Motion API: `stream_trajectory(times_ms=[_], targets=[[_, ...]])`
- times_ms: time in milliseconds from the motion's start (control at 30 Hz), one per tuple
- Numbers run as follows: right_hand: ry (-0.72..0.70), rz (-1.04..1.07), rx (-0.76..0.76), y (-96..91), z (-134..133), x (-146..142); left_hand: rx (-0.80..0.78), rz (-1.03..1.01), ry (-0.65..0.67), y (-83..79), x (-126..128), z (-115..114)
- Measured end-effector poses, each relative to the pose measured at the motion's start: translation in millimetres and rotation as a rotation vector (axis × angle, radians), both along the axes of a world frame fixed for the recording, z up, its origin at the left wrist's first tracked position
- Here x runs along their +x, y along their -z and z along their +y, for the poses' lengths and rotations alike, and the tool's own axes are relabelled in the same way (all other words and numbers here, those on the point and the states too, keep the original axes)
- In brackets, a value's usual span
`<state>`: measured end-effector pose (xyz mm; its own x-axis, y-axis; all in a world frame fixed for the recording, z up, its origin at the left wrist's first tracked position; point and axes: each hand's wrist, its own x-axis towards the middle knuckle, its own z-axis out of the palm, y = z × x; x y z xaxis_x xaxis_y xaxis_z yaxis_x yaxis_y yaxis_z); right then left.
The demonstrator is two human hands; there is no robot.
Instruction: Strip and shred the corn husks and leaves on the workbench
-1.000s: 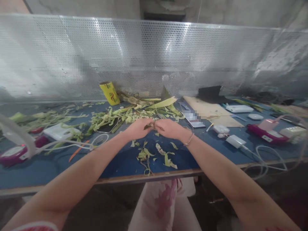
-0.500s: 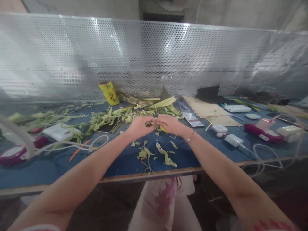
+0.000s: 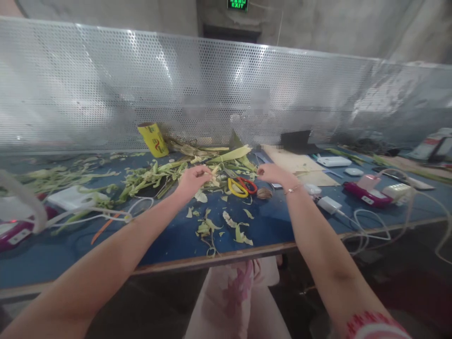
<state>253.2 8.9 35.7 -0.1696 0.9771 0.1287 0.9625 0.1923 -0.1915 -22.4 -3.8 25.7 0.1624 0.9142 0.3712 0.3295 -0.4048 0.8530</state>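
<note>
Scissors with yellow and red looped handles (image 3: 241, 180) lying between hands. Left hand (image 3: 196, 179) and right hand (image 3: 272, 173) stretched forward, fingers curled narrow; cannot tell what either grips. Scissors on blue tabletop (image 3: 270, 223), three o'clock from left hand, eight from right. Long axis slanted: blades toward ten, handles toward four.

Streaks of light glint off a perforated metal screen (image 3: 212, 70) along the back of a blue-topped workbench (image 3: 270, 223), before a grey concrete wall (image 3: 335, 28) where a green exit sign (image 3: 238, 4) glows above a dark recess (image 3: 229, 35).
</note>
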Motion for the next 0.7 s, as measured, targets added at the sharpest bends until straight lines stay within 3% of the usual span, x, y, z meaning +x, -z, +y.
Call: stream_trajectory(times_ms=[67,133,267,433,567,700], targets=[[0.039,-0.128,-0.134,8.3,3,1,0.006,0.036,0.004,2.0,1,0],[0.065,-0.168,-0.158,15.3,5,-4,0.017,0.059,-0.001,4.0,1,1],[0.081,-0.131,-0.098,21.9,8,-14,0.029,0.058,-0.004,7.2,0,2],[0.135,-0.011,0.017,12.3,7,-13,0.043,0.086,0.004,8.2,0,2],[0.168,0.189,0.125,2.8,7,-9,0.017,0.099,0.023,7.7,1,1],[0.118,0.718,0.172,2.2,12,-13,-0.004,0.067,0.027,10.3,2,2]])
